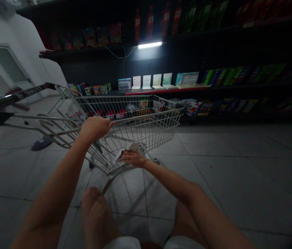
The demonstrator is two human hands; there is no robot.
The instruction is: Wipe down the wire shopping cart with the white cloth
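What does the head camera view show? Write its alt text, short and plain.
A person's left hand grips the rim of a wire shopping cart, while the right hand rests on crumpled white paper at its near end. Packaged goods lie in the cart; dim store shelves and a strip light stand beyond, above a tiled floor.

A shop, stocked shelves (187, 77), wire shopping cart (127, 119), tiled floor (239, 166)
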